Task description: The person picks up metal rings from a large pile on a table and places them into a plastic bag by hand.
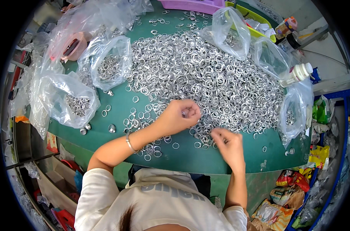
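A broad heap of silver metal rings [205, 65] covers the middle and right of the green table. My left hand [184, 114], a bangle on its wrist, is at the near edge of the heap. Its fingers are curled closed, with silvery rings [185, 112] showing inside the curl. To its right, my right hand [229, 145] is above the table's near part, slightly blurred. Its fingers are bent together, and a small ring [225, 141] shows at them. Loose rings [147, 149] lie scattered below my left forearm.
Open clear plastic bags holding rings stand at the left [79, 104], the back [232, 34] and the right [294, 115]. A pink basket [75, 47], a purple tray [194, 4] and a yellow-green tray [255, 19] border the heap. A white bottle [298, 74] lies at the right.
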Motion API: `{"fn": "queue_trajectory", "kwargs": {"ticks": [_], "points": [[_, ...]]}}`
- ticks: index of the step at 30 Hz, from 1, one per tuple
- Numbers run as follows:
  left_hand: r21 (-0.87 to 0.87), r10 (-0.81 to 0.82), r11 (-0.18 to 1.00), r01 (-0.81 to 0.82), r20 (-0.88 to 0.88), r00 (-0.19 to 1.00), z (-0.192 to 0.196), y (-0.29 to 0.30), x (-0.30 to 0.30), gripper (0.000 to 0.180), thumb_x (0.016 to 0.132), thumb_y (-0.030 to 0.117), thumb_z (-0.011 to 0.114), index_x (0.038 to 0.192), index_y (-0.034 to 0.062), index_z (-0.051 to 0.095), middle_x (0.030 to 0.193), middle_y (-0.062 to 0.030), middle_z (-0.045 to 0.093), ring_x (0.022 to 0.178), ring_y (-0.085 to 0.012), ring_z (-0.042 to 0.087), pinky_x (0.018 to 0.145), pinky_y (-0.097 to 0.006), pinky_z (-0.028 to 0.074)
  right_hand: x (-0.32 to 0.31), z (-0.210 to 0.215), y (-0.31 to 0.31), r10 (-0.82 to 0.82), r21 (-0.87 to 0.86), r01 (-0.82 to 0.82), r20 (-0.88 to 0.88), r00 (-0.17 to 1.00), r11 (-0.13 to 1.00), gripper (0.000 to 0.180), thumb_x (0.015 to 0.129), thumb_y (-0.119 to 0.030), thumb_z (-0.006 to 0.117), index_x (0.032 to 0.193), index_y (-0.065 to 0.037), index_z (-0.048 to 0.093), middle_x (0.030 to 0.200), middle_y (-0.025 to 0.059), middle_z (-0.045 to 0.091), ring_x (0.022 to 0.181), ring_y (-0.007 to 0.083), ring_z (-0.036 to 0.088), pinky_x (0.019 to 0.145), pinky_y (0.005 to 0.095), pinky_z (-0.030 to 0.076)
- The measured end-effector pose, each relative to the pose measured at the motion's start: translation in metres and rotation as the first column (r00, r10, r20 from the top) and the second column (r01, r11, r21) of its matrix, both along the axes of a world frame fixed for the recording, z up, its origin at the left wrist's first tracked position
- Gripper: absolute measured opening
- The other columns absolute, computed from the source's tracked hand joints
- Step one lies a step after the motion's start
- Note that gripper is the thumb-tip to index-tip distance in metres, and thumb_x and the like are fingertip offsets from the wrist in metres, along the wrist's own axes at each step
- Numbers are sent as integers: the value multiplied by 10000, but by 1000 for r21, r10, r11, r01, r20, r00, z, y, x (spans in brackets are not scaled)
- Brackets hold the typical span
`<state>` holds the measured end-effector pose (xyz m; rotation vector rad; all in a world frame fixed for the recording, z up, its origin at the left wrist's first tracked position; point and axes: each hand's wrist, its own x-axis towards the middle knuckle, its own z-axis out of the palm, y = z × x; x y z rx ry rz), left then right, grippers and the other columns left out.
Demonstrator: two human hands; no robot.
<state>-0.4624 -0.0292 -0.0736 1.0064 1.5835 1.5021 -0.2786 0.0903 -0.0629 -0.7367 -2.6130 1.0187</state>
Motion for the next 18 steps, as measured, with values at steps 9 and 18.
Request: {"fn": "queue_trajectory", "kwargs": {"ticks": [9, 18], "points": [[-51, -12, 988, 146, 915, 403, -2, -31, 6, 236, 888, 146, 481, 669, 66, 447, 580, -64, 450, 416, -63, 290, 373, -212, 222, -37, -20, 26, -221, 440, 214, -35, 975, 872, 144, 824, -153, 627, 904, -80, 531, 557, 93, 575, 478, 301, 572, 448, 399, 420], [-209, 110, 978, -15, 455, 884, -2, -28, 14, 72, 905, 85, 507, 907, 31, 555, 550, -22, 493, 395, -87, 391, 389, -217, 312, -18, -4, 10, -151, 133, 160, -78, 985, 978, 229, 818, -129, 635, 1044, -102, 614, 529, 77, 560, 450, 275, 552, 459, 366, 421]]}}
